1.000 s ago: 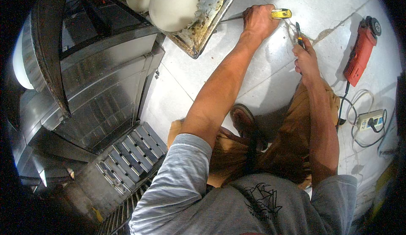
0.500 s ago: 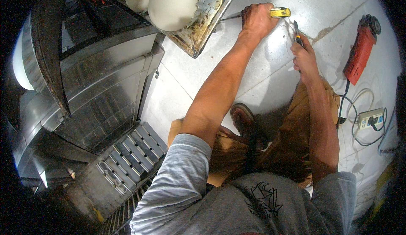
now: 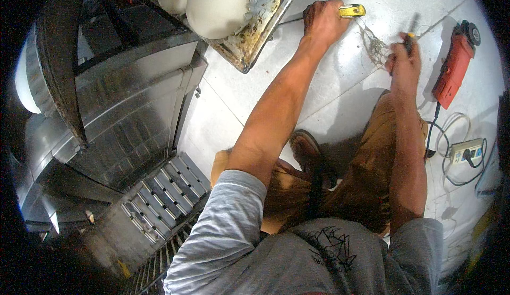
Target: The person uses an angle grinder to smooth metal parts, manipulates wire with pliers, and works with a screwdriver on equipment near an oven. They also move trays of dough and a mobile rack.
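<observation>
Top right-ish of the frame, the yellow tool pokes out right of the left hand, fist wrapped round it, and the blurry right hand clutches a black-and-yellow tool.

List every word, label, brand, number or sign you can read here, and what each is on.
Nothing reads clearly enough to quote.
Grey T-shirt: dark line drawing with lettering beside it, too small and blurred.
Power strip: small markings, too small.
Red power tool: small marks on its body, too small.
Yellow-ended tool in the left hand: none readable.
Dark-tipped tool in the right hand: blurred, none readable.
</observation>
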Motion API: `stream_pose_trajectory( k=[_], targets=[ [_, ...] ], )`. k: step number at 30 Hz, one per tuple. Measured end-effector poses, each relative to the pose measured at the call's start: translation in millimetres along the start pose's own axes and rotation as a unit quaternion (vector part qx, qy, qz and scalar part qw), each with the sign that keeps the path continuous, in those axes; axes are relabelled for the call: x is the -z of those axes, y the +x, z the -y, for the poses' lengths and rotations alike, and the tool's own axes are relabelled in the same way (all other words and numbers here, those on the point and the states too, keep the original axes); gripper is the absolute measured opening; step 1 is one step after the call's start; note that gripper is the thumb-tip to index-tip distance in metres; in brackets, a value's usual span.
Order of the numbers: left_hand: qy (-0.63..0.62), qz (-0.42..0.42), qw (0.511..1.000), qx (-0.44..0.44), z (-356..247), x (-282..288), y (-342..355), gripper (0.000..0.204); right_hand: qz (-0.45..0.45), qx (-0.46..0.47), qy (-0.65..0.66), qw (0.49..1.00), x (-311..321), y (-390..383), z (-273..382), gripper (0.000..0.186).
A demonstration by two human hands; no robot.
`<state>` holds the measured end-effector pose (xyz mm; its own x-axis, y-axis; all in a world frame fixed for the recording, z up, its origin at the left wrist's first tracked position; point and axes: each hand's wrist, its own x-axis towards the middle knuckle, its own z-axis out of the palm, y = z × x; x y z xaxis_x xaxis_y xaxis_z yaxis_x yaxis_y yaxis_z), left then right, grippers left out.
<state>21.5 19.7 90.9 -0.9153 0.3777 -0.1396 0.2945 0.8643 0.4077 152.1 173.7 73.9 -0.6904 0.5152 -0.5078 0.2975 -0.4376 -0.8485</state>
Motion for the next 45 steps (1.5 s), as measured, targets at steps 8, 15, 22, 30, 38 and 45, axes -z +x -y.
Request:
stream_pose_trajectory(
  k=[8,15,22,30,38,45],
  targets=[
    [0.004,0.001,1.0,-0.028,3,-7,5,0.021,0.086,-0.039,-0.223,0.97,-16,11,-3,0.029],
    [0.012,0.013,0.999,-0.04,5,-13,4,0.023,0.031,0.184,-0.291,0.938,-2,28,-39,0.029],
    [0.001,0.003,0.999,-0.036,2,2,0,0.024,-0.019,0.046,-0.184,0.982,-7,16,-27,0.035],
    [0.041,0.001,0.997,-0.072,-17,-15,-17,0.022,0.014,-0.001,-0.25,0.968,-15,7,-47,0.03],
    [0.015,0.006,0.999,-0.046,-4,-13,-25,0.023,0.012,-0.031,-0.244,0.969,-21,-3,-37,0.033],
    [0.009,0.015,0.999,-0.041,-6,-10,-27,0.02,-0.005,-0.007,-0.243,0.97,-15,5,-49,0.032]
  ],
)
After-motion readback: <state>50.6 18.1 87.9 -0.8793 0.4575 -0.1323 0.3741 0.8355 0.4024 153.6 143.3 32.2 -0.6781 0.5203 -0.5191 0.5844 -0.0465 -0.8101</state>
